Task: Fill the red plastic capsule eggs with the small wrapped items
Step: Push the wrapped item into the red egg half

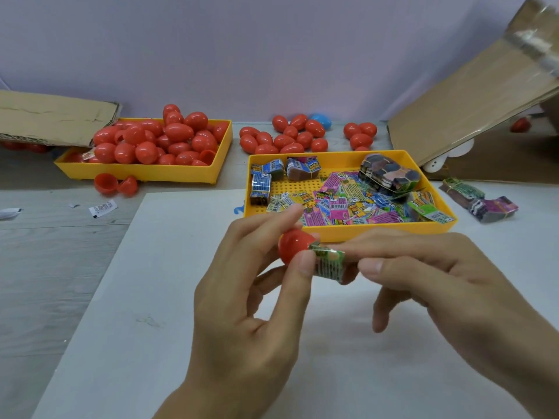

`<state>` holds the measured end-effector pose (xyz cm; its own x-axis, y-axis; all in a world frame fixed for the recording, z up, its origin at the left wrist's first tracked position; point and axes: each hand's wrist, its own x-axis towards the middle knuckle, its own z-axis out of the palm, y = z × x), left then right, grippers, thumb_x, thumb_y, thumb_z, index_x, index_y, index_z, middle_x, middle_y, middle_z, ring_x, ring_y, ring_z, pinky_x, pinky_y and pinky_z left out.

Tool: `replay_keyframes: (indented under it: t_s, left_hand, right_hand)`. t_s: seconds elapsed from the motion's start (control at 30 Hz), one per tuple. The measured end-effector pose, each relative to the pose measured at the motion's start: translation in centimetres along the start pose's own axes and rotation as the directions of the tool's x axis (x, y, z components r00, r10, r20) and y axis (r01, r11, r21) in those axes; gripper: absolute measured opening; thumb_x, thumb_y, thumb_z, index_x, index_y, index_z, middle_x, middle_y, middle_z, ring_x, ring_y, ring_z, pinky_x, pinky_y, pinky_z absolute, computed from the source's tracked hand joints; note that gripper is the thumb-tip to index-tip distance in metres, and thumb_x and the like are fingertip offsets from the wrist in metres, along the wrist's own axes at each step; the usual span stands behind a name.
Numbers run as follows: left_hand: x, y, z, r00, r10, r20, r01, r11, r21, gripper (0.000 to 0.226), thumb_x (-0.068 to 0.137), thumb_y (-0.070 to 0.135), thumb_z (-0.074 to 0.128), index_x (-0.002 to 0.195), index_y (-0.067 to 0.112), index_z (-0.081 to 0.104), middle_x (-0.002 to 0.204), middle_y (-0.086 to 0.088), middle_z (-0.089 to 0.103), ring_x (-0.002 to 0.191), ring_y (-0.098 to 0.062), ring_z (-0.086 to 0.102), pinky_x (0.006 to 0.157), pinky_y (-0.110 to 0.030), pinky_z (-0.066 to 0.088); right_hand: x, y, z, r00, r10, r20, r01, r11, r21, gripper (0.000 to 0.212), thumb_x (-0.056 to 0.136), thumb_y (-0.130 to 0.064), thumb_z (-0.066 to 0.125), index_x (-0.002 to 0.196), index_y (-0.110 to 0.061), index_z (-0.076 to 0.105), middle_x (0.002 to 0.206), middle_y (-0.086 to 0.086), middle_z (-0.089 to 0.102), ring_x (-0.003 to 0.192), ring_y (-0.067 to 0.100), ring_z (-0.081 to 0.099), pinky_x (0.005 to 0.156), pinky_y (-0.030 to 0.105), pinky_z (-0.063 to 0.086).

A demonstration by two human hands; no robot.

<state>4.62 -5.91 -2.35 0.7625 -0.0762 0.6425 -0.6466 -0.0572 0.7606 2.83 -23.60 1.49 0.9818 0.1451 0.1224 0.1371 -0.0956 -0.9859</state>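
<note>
While both hands meet mid-frame, white board lies bare below.
Left hand (242,297) grips a red egg half (292,246); right hand (438,285) pinches a green wrapped item (328,263), its fingers hiding the item's far end.

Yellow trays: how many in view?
2. One yellow tray at back left, heaped with red eggs; the other yellow tray centre-right, just beyond the hands, holding wrapped items. None seem hidden.

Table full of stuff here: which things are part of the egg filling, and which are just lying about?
Part of the job:
- red egg half, held by left hand
- green wrapped item, pinched by right hand
- tray of wrapped items
- tray of red eggs

Lying about:
- cardboard flaps
- blue egg
- paper scraps
</note>
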Motion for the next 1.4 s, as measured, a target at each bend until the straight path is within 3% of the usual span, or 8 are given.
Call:
replay_keyframes:
  t_s: [0.27, 0.4, 0.53, 0.73, 0.9, 1.03, 1.17, 1.4]
  left_hand:
    - [-0.4, -0.2, 0.1, 0.986, 0.158, 0.057, -0.164, 0.978, 0.13, 0.031, 0.1, 0.015, 0.052, 0.131, 0.013, 0.055, 0.126, -0.002, 0.054, 0.114, -0.034, 0.065, 0.086, -0.032, 0.056]
    - [-0.5, -0.2, 0.3, 0.977, 0.198, 0.077, -0.206, 0.973, 0.107, 0.028, 0.101, 0.014, 0.051, 0.128, 0.012, 0.055, 0.129, -0.001, 0.054, 0.119, -0.033, 0.062, 0.086, -0.034, 0.056]
    - [-0.3, -0.4, 0.6, 0.984, 0.166, 0.06, -0.163, 0.985, -0.047, 0.016, 0.103, 0.014, 0.047, 0.118, 0.016, 0.051, 0.127, -0.001, 0.053, 0.123, -0.033, 0.061, 0.091, -0.032, 0.054]
    - [-0.7, -0.7, 1.0, 0.993, 0.106, 0.054, -0.102, 0.993, -0.066, 0.013, 0.103, 0.018, 0.047, 0.115, 0.018, 0.051, 0.125, -0.004, 0.054, 0.125, -0.028, 0.06, 0.092, -0.03, 0.054]
    - [-0.7, -0.8, 1.0, 0.996, 0.061, 0.065, -0.058, 0.997, -0.05, 0.021, 0.1, 0.014, 0.048, 0.12, 0.016, 0.055, 0.122, -0.005, 0.058, 0.126, -0.025, 0.06, 0.096, -0.029, 0.052]
    - [-0.5, -0.9, 1.0, 0.999, -0.013, -0.032, 0.009, 0.991, -0.131, 0.022, 0.098, 0.015, 0.055, 0.119, 0.02, 0.059, 0.121, 0.0, 0.068, 0.12, -0.023, 0.065, 0.096, -0.028, 0.053]
    - [-0.9, -0.8, 1.3, 1.0, -0.02, -0.008, 0.018, 0.984, -0.177, 0.021, 0.099, 0.024, 0.059, 0.119, 0.02, 0.062, 0.119, -0.005, 0.069, 0.119, -0.029, 0.065, 0.097, -0.035, 0.053]
    - [-0.2, -1.1, 0.7, 0.993, -0.094, 0.077, 0.105, 0.981, -0.163, 0.03, 0.093, 0.024, 0.066, 0.123, 0.02, 0.068, 0.119, -0.001, 0.07, 0.116, -0.029, 0.065, 0.098, -0.034, 0.053]
  right_hand:
    - [0.5, 0.1, 0.3, 0.968, 0.242, 0.072, -0.252, 0.91, 0.33, 0.036, 0.076, -0.039, 0.064, 0.093, -0.01, 0.079, 0.094, 0.013, 0.075, 0.087, 0.025, 0.072, 0.057, 0.032, 0.055]
    - [0.1, 0.1, 0.8, 0.957, 0.281, 0.069, -0.285, 0.875, 0.392, 0.031, 0.075, -0.03, 0.07, 0.094, -0.007, 0.078, 0.093, 0.015, 0.075, 0.083, 0.022, 0.073, 0.059, 0.028, 0.055]
    - [-0.1, -0.2, 1.0, 0.949, 0.311, 0.058, -0.301, 0.828, 0.473, 0.029, 0.071, -0.021, 0.072, 0.094, -0.004, 0.078, 0.095, 0.018, 0.076, 0.084, 0.023, 0.074, 0.06, 0.024, 0.055]
    - [-0.2, -0.2, 1.4, 0.931, 0.357, 0.081, -0.342, 0.767, 0.543, 0.031, 0.066, -0.003, 0.079, 0.097, -0.007, 0.079, 0.097, 0.017, 0.076, 0.086, 0.022, 0.075, 0.063, 0.023, 0.057]
    - [0.0, 0.0, 1.4, 0.924, 0.36, 0.127, -0.361, 0.714, 0.6, 0.028, 0.073, -0.013, 0.076, 0.1, -0.008, 0.079, 0.104, 0.016, 0.075, 0.096, 0.025, 0.073, 0.069, 0.026, 0.058]
    - [0.1, -0.2, 1.4, 0.913, 0.372, 0.166, -0.388, 0.671, 0.631, 0.034, 0.074, -0.025, 0.075, 0.103, -0.008, 0.078, 0.109, 0.014, 0.074, 0.103, 0.027, 0.072, 0.07, 0.029, 0.058]
    - [0.1, -0.2, 1.6, 0.866, 0.456, 0.204, -0.476, 0.629, 0.615, 0.035, 0.073, -0.036, 0.078, 0.099, -0.012, 0.079, 0.1, 0.014, 0.075, 0.089, 0.026, 0.074, 0.062, 0.029, 0.058]
    - [0.1, -0.2, 0.9, 0.857, 0.473, 0.204, -0.471, 0.559, 0.683, 0.033, 0.067, -0.024, 0.077, 0.096, -0.009, 0.08, 0.099, 0.017, 0.075, 0.083, 0.024, 0.075, 0.059, 0.027, 0.059]
